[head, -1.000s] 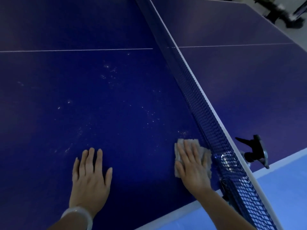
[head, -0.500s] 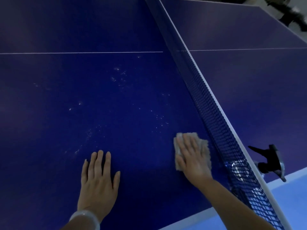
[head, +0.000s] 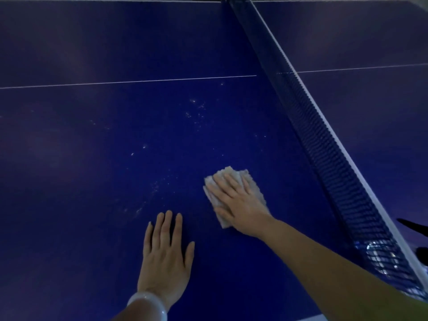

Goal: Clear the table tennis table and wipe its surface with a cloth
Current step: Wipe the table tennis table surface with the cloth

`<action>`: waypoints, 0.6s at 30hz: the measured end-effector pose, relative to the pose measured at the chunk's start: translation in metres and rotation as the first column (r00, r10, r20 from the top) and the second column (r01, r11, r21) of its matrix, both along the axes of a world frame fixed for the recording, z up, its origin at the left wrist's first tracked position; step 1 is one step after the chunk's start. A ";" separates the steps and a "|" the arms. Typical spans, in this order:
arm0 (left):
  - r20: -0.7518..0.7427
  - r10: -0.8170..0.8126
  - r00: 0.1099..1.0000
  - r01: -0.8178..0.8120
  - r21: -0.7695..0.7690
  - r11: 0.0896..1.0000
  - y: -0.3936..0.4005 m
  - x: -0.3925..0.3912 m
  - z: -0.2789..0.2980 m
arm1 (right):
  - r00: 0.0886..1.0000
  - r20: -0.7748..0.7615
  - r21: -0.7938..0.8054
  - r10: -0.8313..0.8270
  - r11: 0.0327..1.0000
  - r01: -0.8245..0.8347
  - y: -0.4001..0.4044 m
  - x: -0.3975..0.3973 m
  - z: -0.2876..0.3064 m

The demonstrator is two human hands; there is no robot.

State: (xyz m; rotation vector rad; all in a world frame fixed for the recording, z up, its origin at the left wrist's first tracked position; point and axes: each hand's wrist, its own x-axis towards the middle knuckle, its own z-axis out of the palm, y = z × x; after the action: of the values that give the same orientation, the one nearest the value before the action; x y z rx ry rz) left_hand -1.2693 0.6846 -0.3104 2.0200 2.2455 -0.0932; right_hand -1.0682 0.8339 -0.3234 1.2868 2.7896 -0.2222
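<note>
A dark blue table tennis table [head: 97, 205] fills the dim view, crossed by a thin white centre line [head: 129, 81] and sprinkled with pale dust specks [head: 194, 110]. A small, pale grey cloth [head: 234, 181] is pressed flat on the surface by the right hand [head: 238, 202], fingers straight and spread over it, gripping nothing. The left hand [head: 164, 258], a pale bangle [head: 148, 305] at its wrist, is laid flat on the bare surface nearby, fingers extended. The cloth looks soft, light and limp, so it is judged best driven by a flat palm on its middle. To the right, the dark mesh net [head: 324, 144] stands close, likely limiting sweeps that way; its clamp is only partly seen at the right edge.
</note>
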 end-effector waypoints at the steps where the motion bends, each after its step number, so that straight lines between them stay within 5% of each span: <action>1: 0.001 -0.005 1.000 0.005 0.001 1.000 0.000 0.000 0.000 | 0.999 0.035 0.045 -0.027 0.999 0.025 0.000 0.018 -0.002; 3: 0.002 -0.014 1.000 0.014 0.005 1.000 -0.001 -0.001 0.000 | 0.946 0.070 0.103 -0.316 0.946 0.308 0.003 0.058 -0.002; 5: 0.004 -0.019 1.000 0.019 0.006 1.000 -0.001 -0.001 0.000 | 0.752 0.006 0.018 -0.659 0.752 0.659 0.009 0.087 0.001; 7: 0.008 -0.017 1.000 0.017 0.007 1.000 -0.002 -0.001 0.000 | 0.556 -0.007 -0.102 -0.831 0.554 0.826 0.012 0.082 0.007; 8: 0.009 -0.018 1.000 0.018 0.007 1.000 -0.002 -0.001 0.000 | 0.530 0.022 -0.095 -0.848 0.526 0.845 0.012 0.066 0.009; 10: 0.008 -0.018 1.000 0.018 0.013 1.000 -0.001 -0.002 -0.001 | 0.674 0.040 -0.030 -0.738 0.673 0.739 0.006 0.021 0.011; 12: 0.010 -0.018 1.000 0.017 0.022 1.000 -0.001 -0.002 -0.001 | 0.906 0.038 0.035 -0.421 0.907 0.420 -0.016 -0.020 0.011; 14: 0.011 -0.017 1.000 0.017 0.036 0.999 -0.001 -0.002 -0.001 | 0.993 0.028 -0.007 -0.113 0.994 0.113 -0.038 -0.026 0.006; 16: 0.020 -0.018 1.000 0.017 0.045 0.999 -0.001 -0.002 -0.001 | 0.993 0.024 -0.017 -0.118 0.993 0.118 -0.044 0.004 0.005; 18: 0.037 -0.018 0.999 0.016 0.052 0.999 -0.002 -0.001 -0.003 | 0.928 0.059 -0.027 -0.367 0.929 0.369 -0.048 0.047 0.004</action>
State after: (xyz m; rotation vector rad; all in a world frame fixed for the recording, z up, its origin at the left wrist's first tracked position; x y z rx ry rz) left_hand -1.2707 0.6830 -0.3132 2.0488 2.2309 0.0019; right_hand -1.0211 0.7863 -0.3190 1.7702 2.4637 -0.2520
